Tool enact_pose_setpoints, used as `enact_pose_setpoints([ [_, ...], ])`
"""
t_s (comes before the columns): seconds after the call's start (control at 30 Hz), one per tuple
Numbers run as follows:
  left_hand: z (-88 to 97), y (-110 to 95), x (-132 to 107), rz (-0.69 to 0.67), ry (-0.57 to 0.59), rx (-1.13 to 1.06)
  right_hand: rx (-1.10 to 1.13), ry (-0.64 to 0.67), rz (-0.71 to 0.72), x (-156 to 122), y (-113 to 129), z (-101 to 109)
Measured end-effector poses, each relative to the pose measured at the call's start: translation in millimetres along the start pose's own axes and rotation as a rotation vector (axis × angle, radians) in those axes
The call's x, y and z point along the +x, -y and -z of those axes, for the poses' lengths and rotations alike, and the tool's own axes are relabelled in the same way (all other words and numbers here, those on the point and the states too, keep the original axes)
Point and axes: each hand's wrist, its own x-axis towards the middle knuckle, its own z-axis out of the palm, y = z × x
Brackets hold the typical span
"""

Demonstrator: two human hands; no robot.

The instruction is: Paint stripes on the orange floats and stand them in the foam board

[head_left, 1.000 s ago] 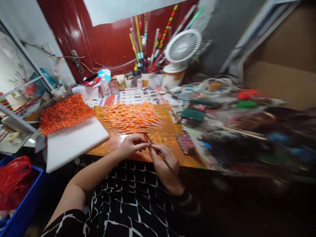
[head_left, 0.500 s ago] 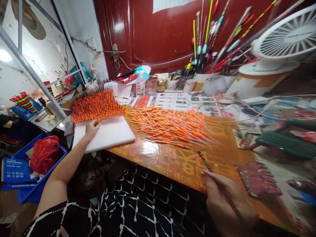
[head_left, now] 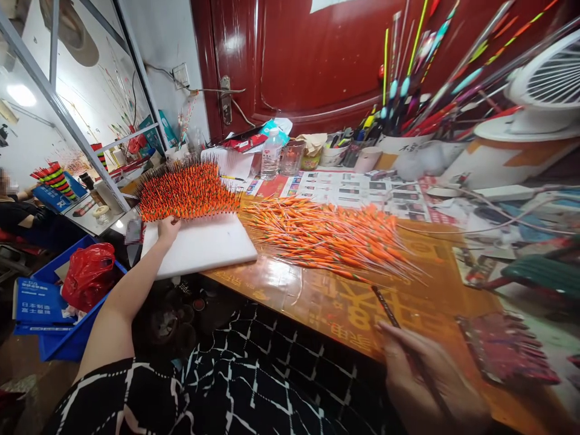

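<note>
Rows of orange fishing floats (head_left: 194, 193) with dark tips stand upright in a white foam board (head_left: 212, 241) on the left. My left hand (head_left: 168, 229) reaches to their front row, its fingers pinched at the base of a float; the float itself is hard to make out. Over the table's front edge, my right hand (head_left: 426, 368) is closed round a thin dark paintbrush (head_left: 386, 307), its tip pointing up and away to the left. A broad heap of loose orange floats (head_left: 326, 235) lies between the two hands.
A paint-crusted red block (head_left: 507, 347) lies right of my right hand. A bottle (head_left: 271, 154), cups and pots of long floats line the back, with a white fan (head_left: 548, 78) at right. A blue crate (head_left: 90, 314) stands low left; a person (head_left: 22, 211) sits beyond.
The whole view has shifted, so things appear farther right. My left hand remains at the front row and my right hand still holds the paintbrush.
</note>
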Motion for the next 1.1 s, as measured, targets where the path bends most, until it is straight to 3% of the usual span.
enact_pose_setpoints([
  [0.37,-10.7,3.6,2.2,0.021,0.022,0.044,0.009,-0.024,-0.017,-0.5,6.2,-1.5],
  [0.53,-7.6,6.3,0.9,0.060,-0.083,0.016,0.007,-0.047,0.074,-2.3,6.4,0.5],
  [0.67,-7.0,12.5,2.5,0.094,-0.140,0.000,0.005,-0.025,0.051,-4.7,6.1,2.9],
  [0.83,-9.8,16.6,6.6,0.102,-0.093,0.008,-0.001,0.039,-0.011,-5.8,9.2,6.4],
  [1.1,-9.0,13.0,7.1,0.136,-0.023,0.062,0.024,0.005,-0.048,-7.6,10.7,3.2],
])
